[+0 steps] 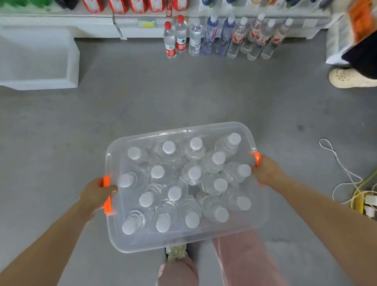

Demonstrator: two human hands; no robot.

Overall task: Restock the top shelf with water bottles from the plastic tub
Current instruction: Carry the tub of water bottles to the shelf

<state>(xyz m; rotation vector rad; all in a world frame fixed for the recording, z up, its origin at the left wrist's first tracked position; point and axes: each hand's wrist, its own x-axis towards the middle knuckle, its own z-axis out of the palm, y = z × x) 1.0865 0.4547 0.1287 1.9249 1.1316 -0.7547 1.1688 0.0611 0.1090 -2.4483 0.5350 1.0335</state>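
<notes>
I hold a clear plastic tub [186, 242] in front of me above the grey floor. It is packed with several upright water bottles [194, 173] with white caps. My left hand [96, 194] grips the orange handle [107, 202] on the tub's left end. My right hand [268, 171] grips the orange handle [257, 158] on its right end. The shelf unit [136, 16] stands ahead at the top of the view, showing only its lowest levels; the top shelf is out of sight.
Several water bottles [222, 38] stand on the floor against the shelf base. A white foam box [31, 60] sits at the far left. Another person's shoe [350, 78] and leg are at the right edge. Cords and a power strip [366, 200] lie on the floor at right.
</notes>
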